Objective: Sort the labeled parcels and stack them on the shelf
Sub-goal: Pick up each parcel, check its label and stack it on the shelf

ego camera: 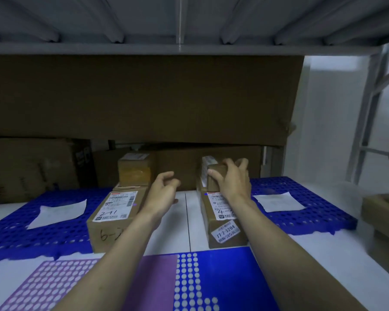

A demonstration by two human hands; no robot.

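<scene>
Two stacks of cardboard parcels stand on the white shelf point(186, 221). On the left, a labeled parcel marked 2-11 point(115, 218) carries a smaller taped box point(135, 170). On the right lies a long labeled parcel point(222, 225) with a small brown parcel point(215, 180) on its far end. My right hand point(230, 179) grips that small parcel from the side and top. Between the stacks, my left hand point(163, 191) hovers with loosely curled fingers and holds nothing.
Blue perforated mats point(312, 205) lie left and right, each with a white paper sheet point(279, 202) on it. Large cardboard boxes point(144, 97) fill the back of the shelf. A purple and blue perforated panel point(189, 281) lies nearest me. The shelf above point(180, 49) hangs low.
</scene>
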